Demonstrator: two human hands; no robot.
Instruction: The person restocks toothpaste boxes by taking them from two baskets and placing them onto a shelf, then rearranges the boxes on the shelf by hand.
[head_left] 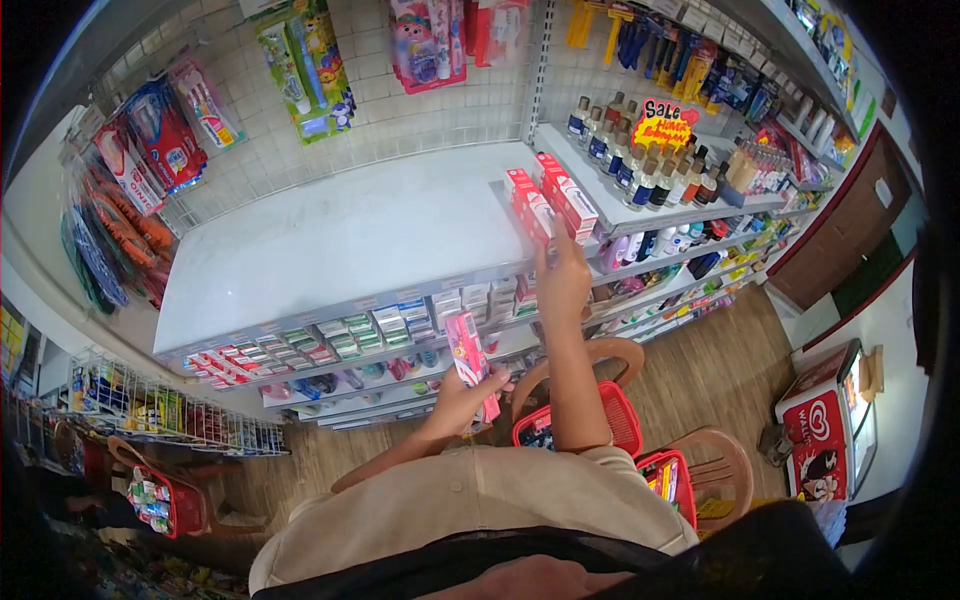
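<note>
My left hand [466,402] is closed around a pink toothpaste box [464,342], held upright in front of the shelf edge. At the right end of the white top shelf [340,220], two rows of pink-and-white toothpaste boxes lie side by side. My right hand [565,278] reaches up to them, its thumb and index finger pinched at the near end of the left toothpaste box [524,200]. The right toothpaste box [567,194] lies just beside those fingers. The hand covers part of the near ends.
Perfume bottles [645,175] and a sale sign [664,126] stand on the adjoining shelf. Below the top shelf are rows of small boxes [345,338]. Toothbrush packs [310,75] hang behind. Red baskets [622,420] rest on brown chairs [712,470] close to my right.
</note>
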